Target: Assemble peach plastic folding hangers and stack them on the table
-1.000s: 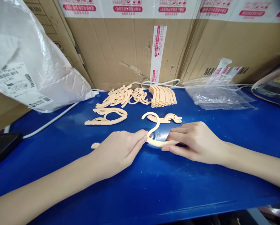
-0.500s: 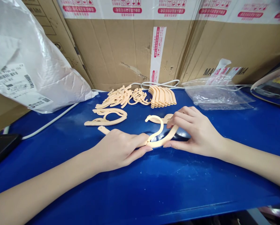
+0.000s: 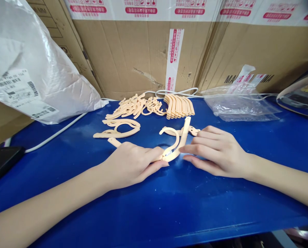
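Observation:
My left hand [image 3: 133, 165] pinches the joint of a peach plastic hanger [image 3: 174, 144] on the blue table [image 3: 169, 199]; one arm of the hanger pokes out behind the hand. The hanger's hook curls up at the middle and its other arm stands folded upward. My right hand [image 3: 215, 151] lies beside that arm, fingers stretched toward it and touching it. Just behind lies another peach hanger piece [image 3: 192, 130].
Further back are a folded hanger [image 3: 117, 128], a loose heap of hangers [image 3: 135, 106] and a neat stack [image 3: 179, 106]. A white plastic bag [image 3: 27, 62] at left, clear bags [image 3: 239, 103] at right, cardboard boxes [image 3: 143, 51] behind, a white cable [image 3: 53, 136], a dark device [image 3: 1, 162].
The hanger's right arm has swung from flat on the table to upright beside the hook. My right hand moved with it and its fingers have now opened.

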Motion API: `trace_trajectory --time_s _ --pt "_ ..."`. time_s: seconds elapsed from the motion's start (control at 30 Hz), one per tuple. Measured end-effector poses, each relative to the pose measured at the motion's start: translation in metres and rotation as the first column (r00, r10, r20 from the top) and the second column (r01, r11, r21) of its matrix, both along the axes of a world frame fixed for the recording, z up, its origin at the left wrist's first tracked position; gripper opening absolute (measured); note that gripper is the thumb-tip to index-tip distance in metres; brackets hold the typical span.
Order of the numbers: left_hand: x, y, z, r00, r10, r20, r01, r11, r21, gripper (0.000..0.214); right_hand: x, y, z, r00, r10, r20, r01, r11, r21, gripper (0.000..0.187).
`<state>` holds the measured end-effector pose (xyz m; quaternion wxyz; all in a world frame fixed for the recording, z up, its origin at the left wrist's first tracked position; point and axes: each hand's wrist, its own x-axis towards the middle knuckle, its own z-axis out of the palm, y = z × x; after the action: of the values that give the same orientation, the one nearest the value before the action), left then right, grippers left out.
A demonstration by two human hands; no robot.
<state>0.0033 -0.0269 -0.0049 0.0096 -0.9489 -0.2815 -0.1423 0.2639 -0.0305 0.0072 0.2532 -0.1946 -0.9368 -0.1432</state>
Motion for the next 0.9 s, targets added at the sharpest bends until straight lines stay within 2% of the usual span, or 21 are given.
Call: trace_trajectory --time_s 0.2,0.5,0.77,0.9 --pt "0.001 -0.0012 0.0039 0.999 -0.029 0.022 0.029 1.0 -0.001 0.035 -0.0043 0.0004 -0.0046 0.998 0.024 0.061 -0.02 0.998 -0.063 0.029" --pt "0.0001 -0.0003 -0.0001 0.999 -0.038 0.002 0.038 0.999 0.028 0.036 -0.006 0.0017 -0.0068 0.996 -0.013 0.083 0.025 0.99 -0.142 0.034" --pt "0.002 -0.0015 0.0025 0.994 -0.112 -0.019 0.113 0.989 0.092 0.032 -0.0081 -0.0001 -0.0049 0.999 -0.05 0.01 0.051 0.968 -0.247 0.025" --pt "0.0007 -0.0011 0.0012 0.984 -0.175 0.029 0.171 0.979 0.112 0.027 -0.0063 0.0022 -0.0027 0.988 -0.143 -0.054 0.115 0.927 -0.358 0.025"
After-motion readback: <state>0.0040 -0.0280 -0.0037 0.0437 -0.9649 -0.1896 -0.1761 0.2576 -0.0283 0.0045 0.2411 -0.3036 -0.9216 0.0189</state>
